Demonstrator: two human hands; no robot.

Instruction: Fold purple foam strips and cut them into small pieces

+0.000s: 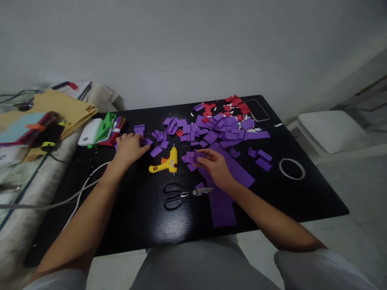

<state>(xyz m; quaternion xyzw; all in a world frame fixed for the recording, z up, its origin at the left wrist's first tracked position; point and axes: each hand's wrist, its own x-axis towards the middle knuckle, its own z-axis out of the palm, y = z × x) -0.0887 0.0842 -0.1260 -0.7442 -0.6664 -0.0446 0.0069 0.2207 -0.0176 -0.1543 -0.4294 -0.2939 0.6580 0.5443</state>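
My left hand (128, 148) reaches over the left part of the black table, thumb apart from the curved fingers. It is over or touching small purple pieces (147, 141), which look like cut paper or felt; the fingertips are partly hidden. Between thumb and fingers, my right hand (217, 167) pinches a folded purple piece (191, 156). Below that hand lie larger purple sheets (237, 171). A yellow glue gun (169, 162) rests between the hands. Black-handled scissors (184, 194) lie nearer me, slightly open, their blades reaching toward the purple sheet.
A heap of purple pieces (220, 128) covers the table's back middle, with red scraps (237, 105) behind. A clear ring (292, 168) lies at right. Green felt bundles (105, 128) and a white device (90, 132) sit at left; a white cable (81, 191) crosses the left edge.
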